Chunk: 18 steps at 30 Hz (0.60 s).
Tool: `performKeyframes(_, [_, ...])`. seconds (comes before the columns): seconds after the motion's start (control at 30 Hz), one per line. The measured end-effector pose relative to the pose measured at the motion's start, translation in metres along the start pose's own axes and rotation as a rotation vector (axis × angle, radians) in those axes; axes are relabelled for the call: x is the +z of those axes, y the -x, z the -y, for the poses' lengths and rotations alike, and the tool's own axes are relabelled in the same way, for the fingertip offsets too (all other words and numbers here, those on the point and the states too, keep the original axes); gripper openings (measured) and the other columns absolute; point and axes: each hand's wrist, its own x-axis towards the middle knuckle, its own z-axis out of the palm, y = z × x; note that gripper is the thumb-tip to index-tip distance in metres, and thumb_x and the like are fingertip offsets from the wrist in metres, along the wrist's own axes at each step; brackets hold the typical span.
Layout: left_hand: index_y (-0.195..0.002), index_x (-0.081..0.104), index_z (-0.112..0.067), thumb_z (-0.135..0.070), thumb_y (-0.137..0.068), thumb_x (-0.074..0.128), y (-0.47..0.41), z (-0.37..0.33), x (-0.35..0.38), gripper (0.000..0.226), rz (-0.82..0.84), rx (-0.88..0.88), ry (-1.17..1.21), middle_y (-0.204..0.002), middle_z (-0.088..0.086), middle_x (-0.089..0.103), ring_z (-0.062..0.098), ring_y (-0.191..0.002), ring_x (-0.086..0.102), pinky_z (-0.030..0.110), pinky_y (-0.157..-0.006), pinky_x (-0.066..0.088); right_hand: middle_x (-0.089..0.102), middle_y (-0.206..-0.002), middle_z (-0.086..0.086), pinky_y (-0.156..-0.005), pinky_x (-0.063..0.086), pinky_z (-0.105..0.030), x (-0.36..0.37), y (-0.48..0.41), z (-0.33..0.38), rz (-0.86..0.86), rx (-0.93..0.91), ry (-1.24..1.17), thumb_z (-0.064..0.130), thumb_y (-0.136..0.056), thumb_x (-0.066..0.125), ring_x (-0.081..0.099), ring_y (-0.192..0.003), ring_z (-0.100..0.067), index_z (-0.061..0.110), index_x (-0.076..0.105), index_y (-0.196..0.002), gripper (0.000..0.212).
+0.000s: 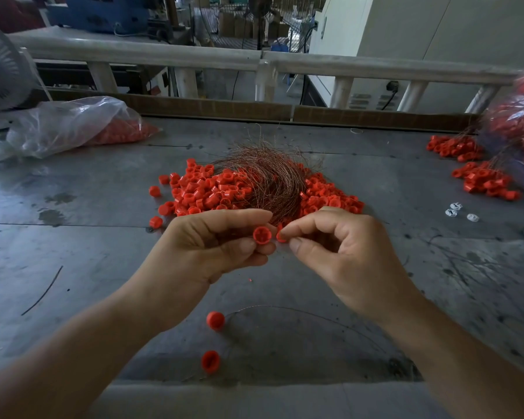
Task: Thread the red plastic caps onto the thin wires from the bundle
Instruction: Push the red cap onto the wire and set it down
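A heap of red plastic caps (212, 192) lies mid-table with a bundle of thin coppery wires (266, 173) curled on top of it. In front of the heap, my left hand (212, 240) pinches one red cap (261, 235) between thumb and fingers, its open side facing me. My right hand (339, 246) pinches a second red cap (281, 235) right beside it, almost touching. Any wire between my fingers is too thin to make out. Two loose caps (215, 320) (210, 361) lie near the front edge, with a thin wire (300, 311) curving away from the upper one.
A clear plastic bag (73, 125) of red caps lies at the back left. Threaded cap clusters (484, 181) and another bag (521, 122) sit at the right, with small white parts (454, 208) nearby. A stray wire (43, 291) lies on the grey metal table (103, 267).
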Motion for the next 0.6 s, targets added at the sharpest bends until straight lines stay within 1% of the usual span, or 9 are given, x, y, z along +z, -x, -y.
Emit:
performKeyframes(0.07, [-0.083,0.076,-0.019,-0.010,-0.063,0.064,0.000,0.000,0.001,0.026,0.007,-0.014,0.045,-0.081,0.005,0.074,0.014,-0.074,0.070,0.020,-0.064,0.054,0.064,-0.069,0.007,-0.059,0.049,-0.018,-0.001,-0.001,0.000,0.022,0.069,-0.098,0.006,-0.078,0.068,0.059,-0.064,-0.007,0.030,0.065,-0.077,0.024])
performKeyframes(0.13, [-0.080,0.076,-0.018,-0.012,-0.059,0.066,0.000,-0.001,0.000,0.024,0.040,-0.022,0.079,-0.080,0.005,0.073,0.013,-0.074,0.070,0.020,-0.064,0.054,0.060,-0.064,0.008,-0.054,0.045,-0.019,-0.001,-0.002,-0.001,0.038,0.131,-0.177,0.005,-0.076,0.069,0.055,-0.058,-0.007,0.028,0.059,-0.076,0.025])
performKeyframes(0.23, [-0.085,0.075,-0.015,-0.016,-0.062,0.074,0.001,-0.001,-0.002,0.023,0.129,-0.031,0.130,-0.086,0.007,0.073,0.013,-0.076,0.069,0.020,-0.067,0.054,0.059,-0.059,0.008,-0.052,0.044,-0.017,0.001,-0.002,-0.002,0.096,0.196,-0.255,0.001,-0.074,0.070,0.054,-0.053,-0.005,0.023,0.051,-0.074,0.030])
performKeyframes(0.33, [-0.086,0.074,-0.013,-0.019,-0.063,0.077,0.001,0.000,-0.001,0.024,0.166,-0.068,0.160,-0.088,0.010,0.072,0.013,-0.076,0.069,0.020,-0.066,0.055,0.059,-0.057,0.007,-0.049,0.042,-0.013,0.007,0.000,-0.002,0.159,0.220,-0.279,-0.003,-0.073,0.070,0.055,-0.051,-0.003,0.021,0.049,-0.072,0.032])
performKeyframes(0.4, [-0.085,0.074,-0.012,-0.019,-0.063,0.077,0.001,0.000,0.000,0.023,0.166,-0.090,0.179,-0.085,0.010,0.072,0.014,-0.075,0.069,0.020,-0.066,0.055,0.060,-0.057,0.005,-0.047,0.041,-0.012,0.007,0.000,-0.003,0.185,0.218,-0.262,0.000,-0.072,0.071,0.056,-0.050,-0.004,0.020,0.049,-0.071,0.031])
performKeyframes(0.47, [-0.084,0.074,-0.011,-0.014,-0.063,0.074,0.001,-0.001,0.000,0.021,0.144,-0.106,0.190,-0.083,0.010,0.072,0.014,-0.074,0.069,0.020,-0.065,0.055,0.060,-0.055,0.005,-0.043,0.039,-0.011,-0.001,-0.003,-0.001,0.235,0.231,-0.222,0.013,-0.072,0.074,0.056,-0.046,-0.004,0.019,0.050,-0.070,0.024])
performKeyframes(0.53, [-0.082,0.073,-0.009,-0.011,-0.062,0.069,0.001,-0.001,-0.001,0.020,0.107,-0.138,0.194,-0.081,0.010,0.071,0.015,-0.073,0.070,0.021,-0.064,0.055,0.064,-0.055,0.004,-0.040,0.039,-0.014,-0.015,-0.008,-0.002,0.272,0.278,-0.148,0.035,-0.066,0.069,0.056,-0.043,-0.005,0.018,0.054,-0.070,0.023])
performKeyframes(0.57, [-0.081,0.074,-0.009,-0.009,-0.062,0.068,0.001,-0.001,0.000,0.020,0.094,-0.156,0.191,-0.080,0.011,0.071,0.016,-0.072,0.070,0.021,-0.063,0.055,0.065,-0.057,0.003,-0.041,0.042,-0.017,-0.022,-0.011,-0.005,0.250,0.301,-0.107,0.042,-0.063,0.065,0.057,-0.044,-0.006,0.017,0.056,-0.070,0.027])
performKeyframes(0.6, [-0.079,0.074,-0.009,-0.009,-0.061,0.067,0.001,-0.001,0.001,0.019,0.086,-0.173,0.188,-0.079,0.011,0.071,0.016,-0.072,0.070,0.021,-0.063,0.055,0.066,-0.058,0.002,-0.045,0.045,-0.019,-0.027,-0.014,-0.009,0.193,0.312,-0.037,0.045,-0.063,0.064,0.059,-0.047,-0.008,0.017,0.058,-0.069,0.029])
